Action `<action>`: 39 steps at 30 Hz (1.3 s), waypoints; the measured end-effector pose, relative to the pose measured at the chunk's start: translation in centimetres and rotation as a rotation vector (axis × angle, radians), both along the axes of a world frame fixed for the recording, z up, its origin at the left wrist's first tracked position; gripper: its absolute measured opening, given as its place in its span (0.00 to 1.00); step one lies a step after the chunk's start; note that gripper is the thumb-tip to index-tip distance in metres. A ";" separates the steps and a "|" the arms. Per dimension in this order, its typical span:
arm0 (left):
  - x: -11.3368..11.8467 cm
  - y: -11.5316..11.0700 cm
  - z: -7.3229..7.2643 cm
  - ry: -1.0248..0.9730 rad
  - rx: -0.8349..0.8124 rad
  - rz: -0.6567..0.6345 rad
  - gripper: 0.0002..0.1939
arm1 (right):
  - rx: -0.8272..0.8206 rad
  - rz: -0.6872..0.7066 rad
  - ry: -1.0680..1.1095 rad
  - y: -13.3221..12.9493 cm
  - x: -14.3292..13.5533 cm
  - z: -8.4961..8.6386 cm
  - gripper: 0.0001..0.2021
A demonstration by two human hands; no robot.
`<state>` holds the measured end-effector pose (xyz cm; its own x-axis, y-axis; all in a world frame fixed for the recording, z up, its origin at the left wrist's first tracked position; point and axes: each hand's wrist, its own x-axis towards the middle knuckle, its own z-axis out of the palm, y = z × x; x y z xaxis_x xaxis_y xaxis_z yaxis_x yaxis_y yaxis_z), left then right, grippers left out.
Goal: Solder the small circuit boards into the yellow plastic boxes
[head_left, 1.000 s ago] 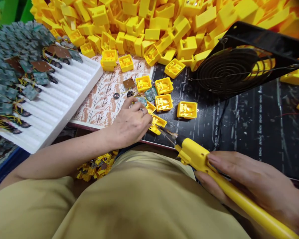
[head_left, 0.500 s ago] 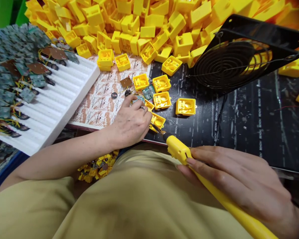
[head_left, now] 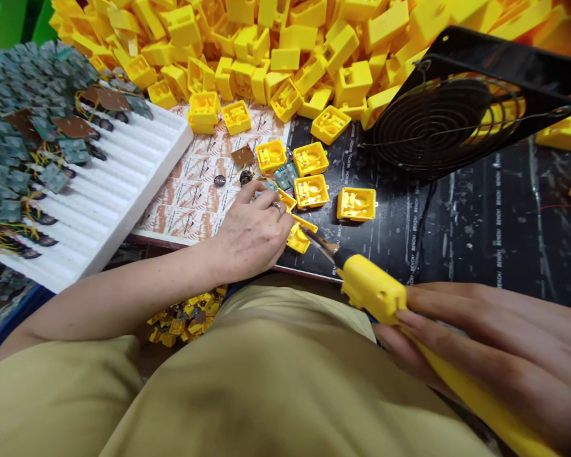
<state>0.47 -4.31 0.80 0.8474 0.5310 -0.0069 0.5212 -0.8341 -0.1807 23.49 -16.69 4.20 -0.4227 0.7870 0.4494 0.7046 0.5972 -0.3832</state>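
My left hand [head_left: 254, 235] rests on the bench with curled fingers closed around a small yellow casing [head_left: 288, 202], mostly hidden beneath them. A green circuit board [head_left: 269, 186] peeks out at the fingertips. My right hand [head_left: 495, 355] is closed around a yellow-handled soldering iron [head_left: 374, 289]. The iron's metal tip reaches toward another open yellow casing [head_left: 299, 238] beside my left hand; I cannot tell whether they touch. Around the hands lie more open casings [head_left: 311, 191], a second circuit board [head_left: 286, 176] and a small round speaker [head_left: 245, 177].
Yellow casings [head_left: 285, 60] form a big heap along the back. A black fan [head_left: 438, 127] leans at the right on the dark bench [head_left: 466, 235]. On the left, a white ribbed foam tray [head_left: 124, 184] bears many wired boards. More yellow parts [head_left: 188, 320] lie below the bench edge.
My right hand has drawn the soldering iron back toward the lower right, its tip rising from the nearest casing. That casing looks tilted differently. My left hand has stayed in place.
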 end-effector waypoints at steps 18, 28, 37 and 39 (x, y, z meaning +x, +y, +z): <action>-1.0 0.3 0.3 -0.207 -0.082 0.026 0.11 | 0.049 -0.071 -0.063 0.6 1.2 -1.4 0.31; -3.8 -0.3 -1.1 -0.537 -0.230 0.175 0.08 | 0.072 -0.164 -0.132 1.4 -0.1 -0.8 0.21; -2.3 1.8 -1.1 -0.476 -0.270 0.069 0.11 | -0.012 -0.217 -0.040 0.3 1.7 -2.7 0.26; -1.5 1.9 -1.0 -0.414 -0.233 0.052 0.11 | -0.004 -0.165 -0.020 0.4 2.0 -2.9 0.24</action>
<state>-1.07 -2.39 -0.21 0.7767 0.5968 0.2016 0.5516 -0.7989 0.2398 25.49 -16.33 1.32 -0.2967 0.8483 0.4386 0.8006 0.4713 -0.3701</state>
